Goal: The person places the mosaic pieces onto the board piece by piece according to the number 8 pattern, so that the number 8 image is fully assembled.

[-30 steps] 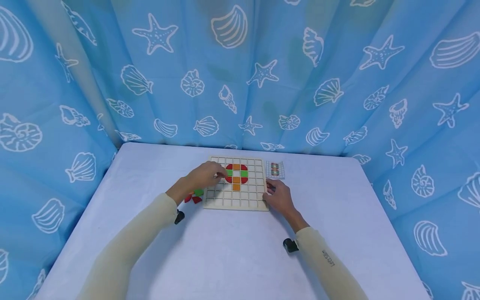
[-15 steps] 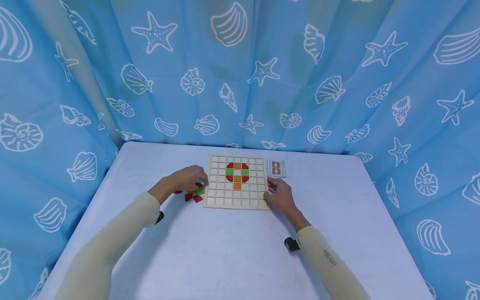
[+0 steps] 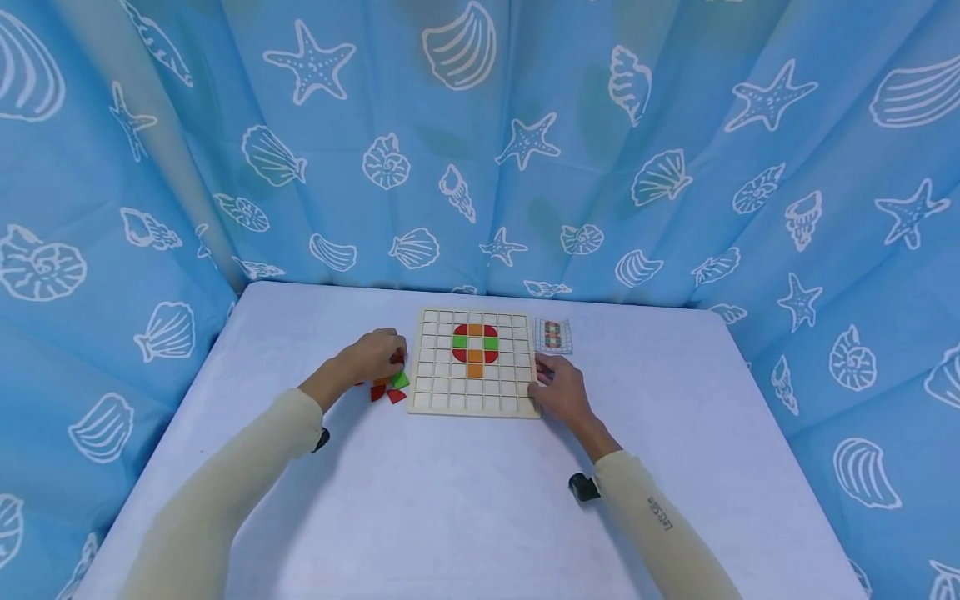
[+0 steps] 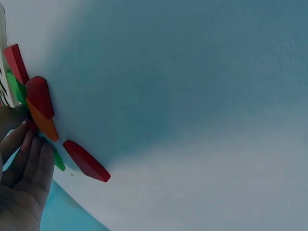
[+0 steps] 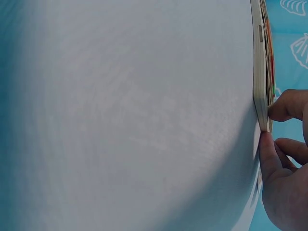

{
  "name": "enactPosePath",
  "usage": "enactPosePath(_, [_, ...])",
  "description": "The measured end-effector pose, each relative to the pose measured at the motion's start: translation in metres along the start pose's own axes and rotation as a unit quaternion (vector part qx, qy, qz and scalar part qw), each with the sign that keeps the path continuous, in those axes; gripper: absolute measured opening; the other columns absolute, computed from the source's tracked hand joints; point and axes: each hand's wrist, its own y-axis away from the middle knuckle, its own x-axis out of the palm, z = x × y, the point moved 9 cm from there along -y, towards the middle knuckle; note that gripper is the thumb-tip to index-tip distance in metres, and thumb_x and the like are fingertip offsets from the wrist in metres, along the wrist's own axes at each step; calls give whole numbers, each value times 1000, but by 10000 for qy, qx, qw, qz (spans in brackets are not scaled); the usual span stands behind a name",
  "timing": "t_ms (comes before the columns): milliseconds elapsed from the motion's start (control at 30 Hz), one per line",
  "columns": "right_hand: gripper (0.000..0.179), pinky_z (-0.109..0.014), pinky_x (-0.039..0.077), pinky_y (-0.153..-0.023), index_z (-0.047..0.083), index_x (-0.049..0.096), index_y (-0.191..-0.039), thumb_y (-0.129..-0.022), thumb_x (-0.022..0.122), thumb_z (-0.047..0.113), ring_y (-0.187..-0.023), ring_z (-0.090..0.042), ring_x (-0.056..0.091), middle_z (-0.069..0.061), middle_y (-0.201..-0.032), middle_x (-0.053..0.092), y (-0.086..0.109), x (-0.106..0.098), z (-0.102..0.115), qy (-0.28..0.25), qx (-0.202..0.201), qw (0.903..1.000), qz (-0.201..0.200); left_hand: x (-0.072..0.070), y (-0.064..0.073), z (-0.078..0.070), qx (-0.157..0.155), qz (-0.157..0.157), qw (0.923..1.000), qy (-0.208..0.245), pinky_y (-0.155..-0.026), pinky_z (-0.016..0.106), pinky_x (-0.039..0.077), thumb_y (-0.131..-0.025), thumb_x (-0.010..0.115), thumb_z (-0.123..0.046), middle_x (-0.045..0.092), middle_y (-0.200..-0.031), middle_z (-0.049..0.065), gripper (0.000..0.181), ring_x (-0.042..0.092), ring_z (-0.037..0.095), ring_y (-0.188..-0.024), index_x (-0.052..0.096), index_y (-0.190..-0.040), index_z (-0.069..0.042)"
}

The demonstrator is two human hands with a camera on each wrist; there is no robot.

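A wooden grid board (image 3: pixel 457 392) lies on the white table and holds a small pattern of red, orange and green tiles (image 3: pixel 475 346). My left hand (image 3: pixel 377 357) hovers over a pile of loose tiles (image 3: pixel 390 387) just left of the board. In the left wrist view a small red tile (image 4: pixel 31 126) shows between thumb and fingers (image 4: pixel 36 159), beside a long red tile (image 4: pixel 85 160) and an orange one (image 4: pixel 43 122). My right hand (image 3: pixel 558 390) holds the board's right edge (image 5: pixel 260 72), thumb (image 5: pixel 267 154) against its rim.
A small printed pattern card (image 3: pixel 553 336) lies at the board's far right corner. Blue curtains with shell prints (image 3: pixel 480 150) close off the table's back and sides. Bare tabletop (image 3: pixel 465 508) stretches between the board and me.
My left hand has drawn back from the tiles on the board, moved left to the loose pile, and its fingers have closed in there. The right hand has stayed at the board's edge.
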Motion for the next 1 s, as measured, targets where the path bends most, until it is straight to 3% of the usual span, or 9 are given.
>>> enactPosePath(133, [60,-29,49,-93,2,50,-139,-83,70,7,-113,-21,59,-10,-118,57,1,0,1,-39,6,10000,-9,1,0,3,-63,-130,9997,184,-82,31,54,-82,79,-20,57,-102,4,42,54,20,-95,64,-120,-9])
enactPosePath(433, [59,-30,49,-93,1,50,-139,-84,69,7,-114,-21,58,-11,-120,57,2,-1,4,-29,-84,10000,-1,7,1,4,375,-771,9936,736,-85,34,51,-85,73,-12,61,-108,5,37,53,21,-95,64,-121,-6])
enactPosePath(700, [60,-32,50,-93,0,49,-139,-83,70,6,-114,-23,59,-12,-120,57,3,-2,5,-26,-20,10000,16,4,4,5,257,-1121,9874,1084,-83,33,51,-84,73,-14,62,-108,8,42,53,22,-95,64,-123,-4])
enactPosePath(800, [60,-32,50,-93,0,49,-139,-84,70,5,-114,-23,58,-13,-121,56,4,0,4,-91,-12,9999,81,2,7,0,342,-1219,9845,1210,-85,34,51,-85,72,-14,62,-110,8,42,53,21,-95,64,-125,-4])
enactPosePath(1000, [59,-31,50,-93,1,50,-139,-84,70,5,-114,-22,58,-11,-119,56,4,-1,5,-58,-28,10000,21,-2,6,-29,752,-1470,9783,1248,-88,36,50,-86,72,-14,63,-112,8,40,54,21,-97,64,-124,-3])
